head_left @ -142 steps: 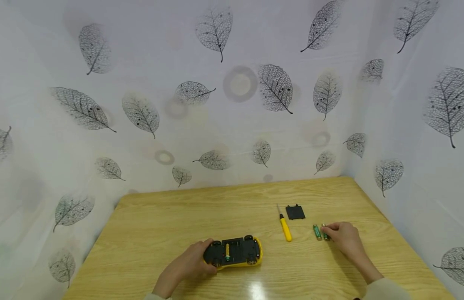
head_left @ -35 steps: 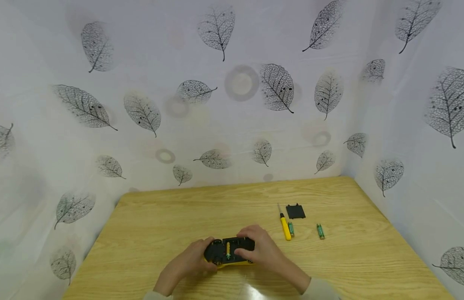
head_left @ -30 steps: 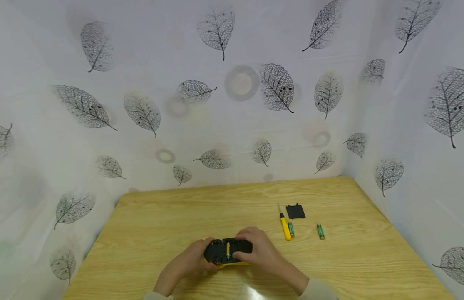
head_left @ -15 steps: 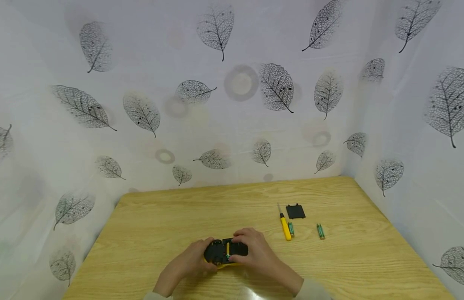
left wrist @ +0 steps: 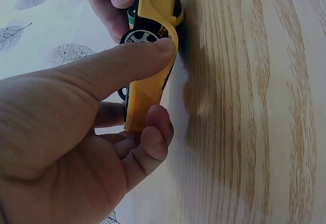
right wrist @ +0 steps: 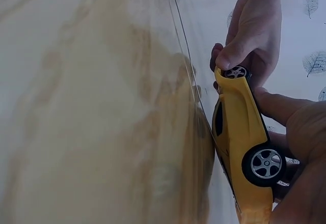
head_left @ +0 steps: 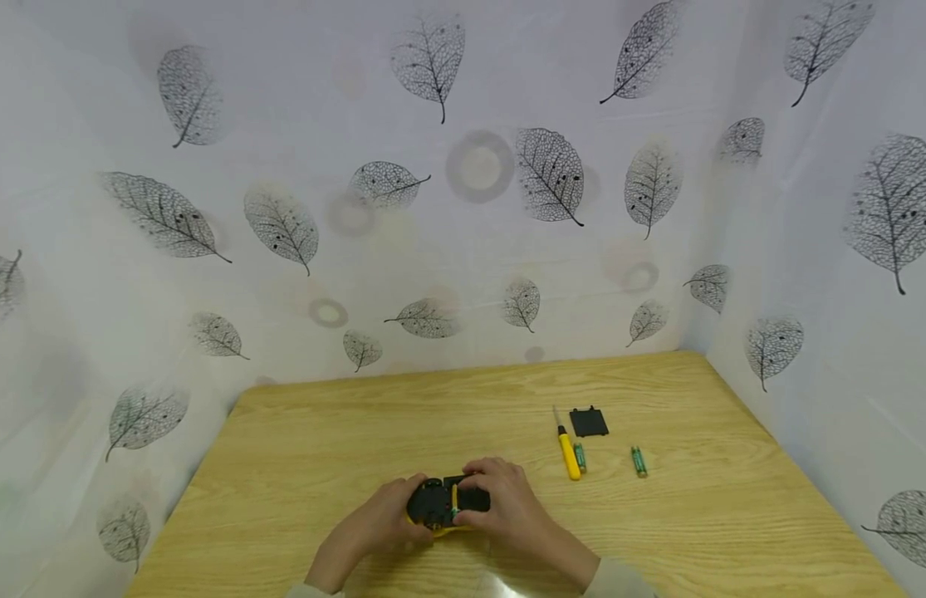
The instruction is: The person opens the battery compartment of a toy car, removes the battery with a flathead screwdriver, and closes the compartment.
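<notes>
1. Your toy car (right wrist: 239,112) is belly-up at the near side of the table (head_left: 358,432), probably so the battery inside (head_left: 454,498) is reachable.
2. Your left hand (head_left: 384,515) has its fingers curled round one end, I'd guess for steadiness.
3. Your right hand (head_left: 511,502) has fingers part-spread at that battery; can't tell if they're pinching it.
4. Off to the right: screwdriver (head_left: 570,457), loose battery touching or just beside it (head_left: 580,458), another further over (head_left: 639,462), plus black cover (head_left: 589,422), probably parked within reach.
</notes>
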### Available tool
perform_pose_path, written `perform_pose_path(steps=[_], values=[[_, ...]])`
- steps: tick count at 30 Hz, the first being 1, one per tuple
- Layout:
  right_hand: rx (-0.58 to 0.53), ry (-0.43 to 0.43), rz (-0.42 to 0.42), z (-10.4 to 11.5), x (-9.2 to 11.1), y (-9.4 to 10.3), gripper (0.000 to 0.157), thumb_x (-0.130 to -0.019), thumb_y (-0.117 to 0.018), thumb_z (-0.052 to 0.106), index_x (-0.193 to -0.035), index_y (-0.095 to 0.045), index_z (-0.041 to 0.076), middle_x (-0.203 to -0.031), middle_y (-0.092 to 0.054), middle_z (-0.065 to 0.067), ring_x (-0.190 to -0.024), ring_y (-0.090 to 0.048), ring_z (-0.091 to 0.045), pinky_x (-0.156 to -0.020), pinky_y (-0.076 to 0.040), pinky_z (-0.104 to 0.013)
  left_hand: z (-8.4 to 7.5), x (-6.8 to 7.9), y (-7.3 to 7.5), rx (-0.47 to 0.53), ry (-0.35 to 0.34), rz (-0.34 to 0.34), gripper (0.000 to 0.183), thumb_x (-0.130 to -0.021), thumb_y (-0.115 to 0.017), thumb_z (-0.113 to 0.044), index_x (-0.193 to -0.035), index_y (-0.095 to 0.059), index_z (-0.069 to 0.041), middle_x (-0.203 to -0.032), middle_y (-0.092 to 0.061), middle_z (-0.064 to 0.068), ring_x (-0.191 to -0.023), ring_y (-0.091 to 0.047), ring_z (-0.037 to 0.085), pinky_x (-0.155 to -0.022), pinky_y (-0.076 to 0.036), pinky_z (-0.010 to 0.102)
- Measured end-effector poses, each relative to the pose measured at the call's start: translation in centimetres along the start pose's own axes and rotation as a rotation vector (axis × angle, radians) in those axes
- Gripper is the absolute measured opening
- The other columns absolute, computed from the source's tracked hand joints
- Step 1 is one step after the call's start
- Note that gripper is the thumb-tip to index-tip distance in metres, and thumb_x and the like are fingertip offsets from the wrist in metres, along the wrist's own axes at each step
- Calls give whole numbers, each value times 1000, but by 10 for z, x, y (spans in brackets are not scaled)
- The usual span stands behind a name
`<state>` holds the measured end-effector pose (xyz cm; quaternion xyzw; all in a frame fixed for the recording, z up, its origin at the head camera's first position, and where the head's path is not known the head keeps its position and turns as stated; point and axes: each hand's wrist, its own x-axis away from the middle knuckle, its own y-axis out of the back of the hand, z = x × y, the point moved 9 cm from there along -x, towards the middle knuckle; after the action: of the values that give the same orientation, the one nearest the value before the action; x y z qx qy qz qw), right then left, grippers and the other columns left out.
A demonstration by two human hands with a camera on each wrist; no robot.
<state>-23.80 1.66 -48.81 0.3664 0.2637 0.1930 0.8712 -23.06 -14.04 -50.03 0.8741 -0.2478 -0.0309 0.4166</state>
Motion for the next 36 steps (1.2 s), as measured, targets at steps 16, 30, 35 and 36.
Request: perform_pose_path(steps=[16,30,35,36], values=[[60,2,45,0,-3,-4,39,-92,-77,45,-112,-80,12,-129,-65,-4,-118,-57,-23,-96,-41,-53,2,0,1,-11,33,-1,79,-81,-89,-23,-143,-51,7,-124,-62,24,-106,-60,33,-91,-48,57],[-12,9,23,2,0,-2,31,-99,-68,42,-111,-81,17,-129,-66,-7,-116,-56,-22,-95,-40,-54,5,0,0,4,62,18,81,-82,-88,-24,-148,-48,4,-130,-59,24,-112,-57,38,-95,-45,61],[-20,18,24,1,1,-2,33,-96,-72,45,-111,-80,17,-130,-65,-7,-117,-55,-22,-96,-39,-56,6,0,0,9,63,19,81,-82,-88,-24,-147,-49,4,-128,-59,24,-111,-58,38,-95,-46,62],[-15,21,27,1,1,-2,34,-95,-73,46,-112,-80,17,-130,-65,-7,-117,-55,-22,-96,-39,-56,5,0,0,6,62,19,80,-82,-88,-25,-147,-49,3,-128,-60,23,-111,-58,37,-95,-46,62]])
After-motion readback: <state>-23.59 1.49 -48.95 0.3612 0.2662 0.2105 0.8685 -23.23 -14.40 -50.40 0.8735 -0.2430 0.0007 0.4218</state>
